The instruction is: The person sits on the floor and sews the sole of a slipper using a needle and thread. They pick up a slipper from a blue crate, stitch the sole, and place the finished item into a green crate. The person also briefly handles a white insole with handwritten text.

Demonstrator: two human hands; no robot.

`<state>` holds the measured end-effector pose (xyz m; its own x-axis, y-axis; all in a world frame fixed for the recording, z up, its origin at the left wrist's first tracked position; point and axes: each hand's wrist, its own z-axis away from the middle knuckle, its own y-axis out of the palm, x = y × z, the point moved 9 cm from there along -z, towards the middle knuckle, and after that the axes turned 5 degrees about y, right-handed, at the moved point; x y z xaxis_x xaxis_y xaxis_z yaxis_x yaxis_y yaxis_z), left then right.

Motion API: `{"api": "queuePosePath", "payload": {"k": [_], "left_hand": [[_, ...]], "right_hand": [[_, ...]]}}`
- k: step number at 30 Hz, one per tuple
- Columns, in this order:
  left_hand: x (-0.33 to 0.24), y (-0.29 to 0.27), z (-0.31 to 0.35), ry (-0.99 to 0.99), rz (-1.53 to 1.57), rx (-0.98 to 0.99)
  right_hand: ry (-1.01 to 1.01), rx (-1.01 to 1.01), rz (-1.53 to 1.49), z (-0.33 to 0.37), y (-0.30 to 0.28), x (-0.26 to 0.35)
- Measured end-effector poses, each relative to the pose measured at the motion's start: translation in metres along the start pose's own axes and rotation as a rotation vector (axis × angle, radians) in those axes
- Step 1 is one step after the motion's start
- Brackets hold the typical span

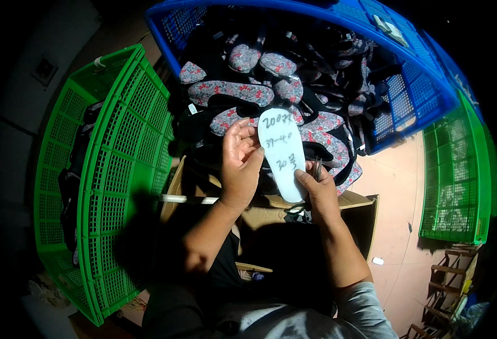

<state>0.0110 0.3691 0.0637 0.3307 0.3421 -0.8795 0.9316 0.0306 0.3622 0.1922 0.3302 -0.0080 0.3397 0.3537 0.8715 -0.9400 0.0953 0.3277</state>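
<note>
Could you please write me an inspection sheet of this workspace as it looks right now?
Surface: open cardboard box below the hands; pinkish floor to the right.
Job's things: white sole-shaped card with handwriting, held upright over the box.
Clutter: blue crate heaped with floral-patterned insoles and black pieces; a green crate on the left holding dark items.
Hands: left hand grips the card's left edge; right hand holds its lower right end along with a thin dark tool, kind unclear.
Cables: nothing seen.
Surroundings: another green crate on the right; wooden racks at lower right; a dim wall to the left.
</note>
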Motion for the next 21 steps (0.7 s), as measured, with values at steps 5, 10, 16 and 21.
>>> {"api": "queuePosePath", "payload": {"k": [5, 10, 16, 21], "left_hand": [[0.001, 0.003, 0.001, 0.002, -0.011, -0.010], [0.004, 0.010, 0.002, 0.014, 0.001, -0.002], [0.009, 0.016, 0.004, 0.010, -0.006, -0.001], [0.011, 0.022, 0.006, 0.005, 0.010, 0.012]], "right_hand": [[-0.008, 0.005, 0.014, 0.004, 0.000, 0.004], [-0.011, 0.020, 0.007, 0.007, -0.006, 0.005], [-0.007, 0.039, 0.004, 0.011, -0.011, 0.008], [-0.004, 0.024, -0.006, 0.015, -0.016, 0.010]]}}
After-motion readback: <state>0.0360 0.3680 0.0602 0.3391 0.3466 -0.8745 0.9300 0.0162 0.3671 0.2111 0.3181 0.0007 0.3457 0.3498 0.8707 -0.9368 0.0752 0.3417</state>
